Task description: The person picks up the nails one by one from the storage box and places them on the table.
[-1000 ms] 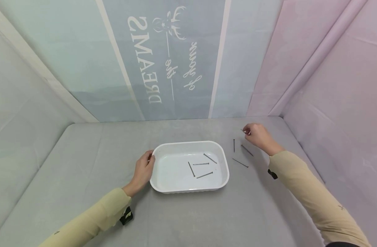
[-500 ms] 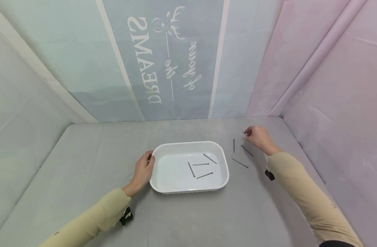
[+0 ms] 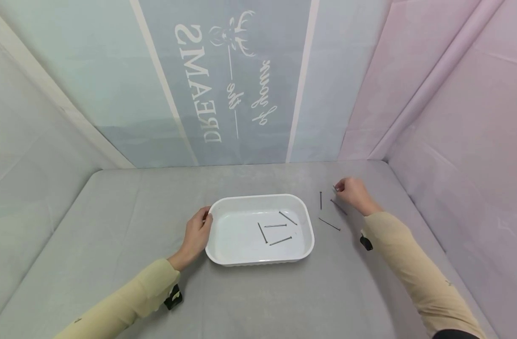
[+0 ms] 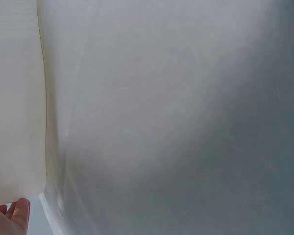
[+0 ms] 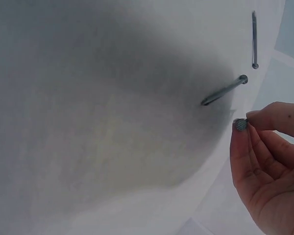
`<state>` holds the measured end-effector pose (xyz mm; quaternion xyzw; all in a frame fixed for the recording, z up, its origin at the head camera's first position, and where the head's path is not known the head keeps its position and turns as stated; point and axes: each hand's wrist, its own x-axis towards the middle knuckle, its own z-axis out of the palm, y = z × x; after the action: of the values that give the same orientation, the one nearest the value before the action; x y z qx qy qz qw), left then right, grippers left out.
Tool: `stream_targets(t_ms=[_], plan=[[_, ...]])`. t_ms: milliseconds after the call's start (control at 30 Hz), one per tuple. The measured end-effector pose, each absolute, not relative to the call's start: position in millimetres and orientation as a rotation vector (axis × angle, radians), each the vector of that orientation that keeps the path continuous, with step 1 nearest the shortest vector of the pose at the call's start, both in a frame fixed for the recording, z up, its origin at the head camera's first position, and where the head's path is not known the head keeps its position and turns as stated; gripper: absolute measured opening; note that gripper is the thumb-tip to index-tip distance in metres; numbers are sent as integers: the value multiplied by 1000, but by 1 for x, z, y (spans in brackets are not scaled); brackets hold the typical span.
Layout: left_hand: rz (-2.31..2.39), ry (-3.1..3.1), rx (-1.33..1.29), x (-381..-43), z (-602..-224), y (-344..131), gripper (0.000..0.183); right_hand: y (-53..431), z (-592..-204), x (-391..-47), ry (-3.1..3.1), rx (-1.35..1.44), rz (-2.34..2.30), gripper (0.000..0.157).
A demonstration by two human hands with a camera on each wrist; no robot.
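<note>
A white rectangular tray (image 3: 258, 262) stands on the grey cloth in the middle of the head view. My left hand (image 3: 194, 235) grips its left rim; in the left wrist view the fingers (image 4: 20, 215) show at the tray's end. Inside the tray, toward its right half, lie several nails (image 3: 275, 225). To the right, my right hand (image 3: 354, 194) pinches one nail (image 3: 335, 189) between thumb and fingertips, just over the cloth. The right wrist view shows its flat nail head (image 5: 240, 125) between the fingertips, while most of the shank is hidden.
Three loose nails lie between the tray and my right hand: an upright-lying nail (image 3: 321, 200), a slanted nail (image 3: 338, 207) and a nearer nail (image 3: 329, 224). Behind the table hangs a printed cloth (image 3: 224, 94). Pale cloth walls (image 3: 465, 155) flank both sides.
My right hand has drawn slightly nearer to me with the pinched nail, which has turned a little in the fingertips. The left hand, tray and lying nails have stayed put.
</note>
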<state>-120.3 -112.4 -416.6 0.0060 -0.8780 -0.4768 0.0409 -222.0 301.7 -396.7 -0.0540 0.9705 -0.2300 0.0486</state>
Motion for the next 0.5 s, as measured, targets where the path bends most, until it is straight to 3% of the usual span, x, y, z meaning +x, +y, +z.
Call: stream_targets(t_ms=[500], plan=[[-1470, -2690, 25, -122, -415, -113, 34, 305, -404, -222, 2950, -123, -672, 23]])
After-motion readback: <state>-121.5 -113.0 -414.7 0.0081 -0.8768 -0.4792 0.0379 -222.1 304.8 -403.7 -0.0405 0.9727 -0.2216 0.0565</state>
